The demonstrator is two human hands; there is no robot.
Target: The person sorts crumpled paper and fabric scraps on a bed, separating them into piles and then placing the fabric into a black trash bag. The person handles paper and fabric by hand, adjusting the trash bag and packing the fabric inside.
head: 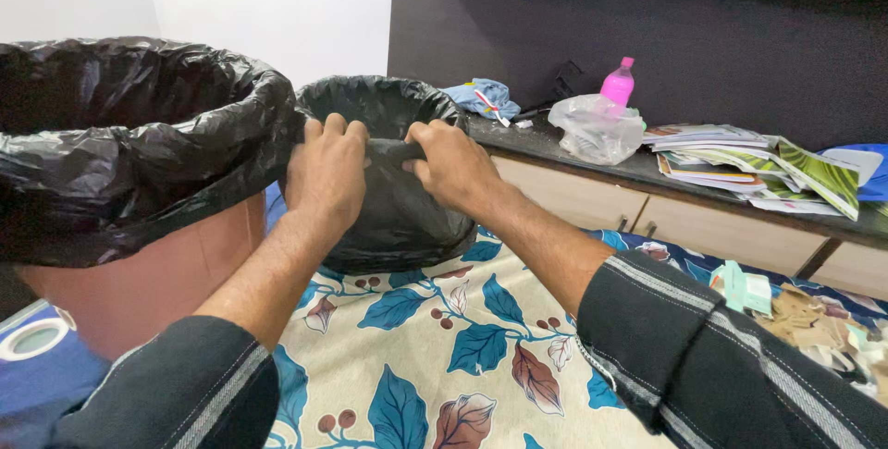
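My left hand (326, 172) and my right hand (451, 164) both grip the near rim of a black plastic bag (384, 102) that lines a small bin standing on a leaf-patterned cloth (444, 347). The fingers of each hand curl over the folded edge of the bag, about a hand's width apart. The bag's mouth is open and dark inside. Black striped sleeves cover both my forearms.
A larger brown bin (139, 282) lined with a black bag (129, 135) stands at the left. A dark counter (647, 172) at the right holds a pink bottle (618, 85), a clear plastic bag (597, 130), a blue cloth (481, 96) and stacked papers (740, 158). Paper scraps (814, 319) lie at right.
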